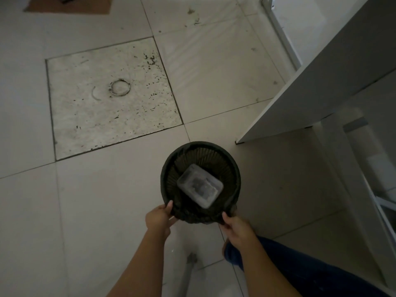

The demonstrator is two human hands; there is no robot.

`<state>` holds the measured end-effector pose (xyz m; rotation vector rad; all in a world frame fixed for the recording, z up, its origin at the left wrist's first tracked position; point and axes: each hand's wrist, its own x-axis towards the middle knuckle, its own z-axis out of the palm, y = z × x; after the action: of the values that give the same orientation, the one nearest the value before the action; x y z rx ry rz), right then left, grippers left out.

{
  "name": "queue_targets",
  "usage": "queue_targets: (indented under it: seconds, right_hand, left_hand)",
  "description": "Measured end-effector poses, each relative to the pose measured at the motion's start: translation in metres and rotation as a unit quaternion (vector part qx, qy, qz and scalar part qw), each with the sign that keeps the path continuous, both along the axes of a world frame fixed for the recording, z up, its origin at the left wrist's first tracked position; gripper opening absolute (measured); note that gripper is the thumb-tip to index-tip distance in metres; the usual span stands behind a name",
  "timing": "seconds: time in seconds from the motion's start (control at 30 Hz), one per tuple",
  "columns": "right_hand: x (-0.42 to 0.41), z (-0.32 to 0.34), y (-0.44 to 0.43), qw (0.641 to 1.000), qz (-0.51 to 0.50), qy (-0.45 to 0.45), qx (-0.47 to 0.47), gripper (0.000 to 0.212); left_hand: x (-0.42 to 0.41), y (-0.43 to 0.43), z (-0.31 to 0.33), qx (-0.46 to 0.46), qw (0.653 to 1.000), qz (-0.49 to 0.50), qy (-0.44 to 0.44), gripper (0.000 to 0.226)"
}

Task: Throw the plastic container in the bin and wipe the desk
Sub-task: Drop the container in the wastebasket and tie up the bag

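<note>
Head view: one round dark bin (pixel 232 166), slatted wall, black liner bunched over the near rim, standing on the tiled floor (pixel 107 200) just off the corner of a white desk (pixel 321 82). Plastic container (pixel 200 185), clear, rectangular with rounded corners, lying tilted inside the bin, propped against the wall and not at the bottom as far as can be seen; dark residue shows through it. Left hand (pixel 159 218) closed on the near-left rim and liner, thumb over the edge. Right hand (pixel 235 227) closed on the near-right rim and liner likewise. Neither hand touches the container. Handling, by judgement: the container looks light, thin-walled and somewhat flexible, smooth and possibly greasy; if it needed shifting, the raised rim at a long side would be the place to grip. Bin step appears done; desk wiping not yet begun, and no cloth is in sight. One stained floor tile (pixel 111 99) lies well beyond the bin.
</note>
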<state>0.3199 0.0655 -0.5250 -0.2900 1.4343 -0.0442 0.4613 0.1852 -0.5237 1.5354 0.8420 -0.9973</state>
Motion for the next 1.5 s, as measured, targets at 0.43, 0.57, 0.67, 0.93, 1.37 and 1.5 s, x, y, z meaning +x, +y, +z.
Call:
queue_targets:
  seconds: [0.43,0.57,0.67,0.93,1.37,1.5]
  right_hand:
    - [0.017,0.021,-0.008,0.995,-0.016,0.098,-0.028,0.029]
    - [0.017,0.017,-0.011,0.996,-0.051,0.076,0.000,0.004]
    - [0.022,0.009,-0.009,0.989,0.027,0.140,-0.046,0.007]
    - [0.024,0.025,-0.015,0.990,-0.119,0.074,-0.024,0.034]
    - [0.039,0.006,-0.005,0.946,0.146,0.259,-0.126,0.023]
    - [0.044,0.010,-0.006,0.964,0.085,0.231,-0.099,0.031]
  left_hand:
    - [-0.009,-0.018,0.001,0.024,0.998,0.050,-0.006,0.038]
    - [-0.017,-0.020,0.005,-0.094,0.993,0.062,0.026,0.038]
    - [-0.026,-0.015,-0.001,-0.060,0.997,0.041,-0.020,0.017]
    - [-0.028,-0.020,-0.006,0.060,0.994,0.069,-0.062,0.021]
    - [-0.026,-0.046,0.013,0.083,0.990,0.112,-0.030,0.027]
    - [-0.038,-0.049,0.018,0.064,0.992,0.036,-0.103,0.036]
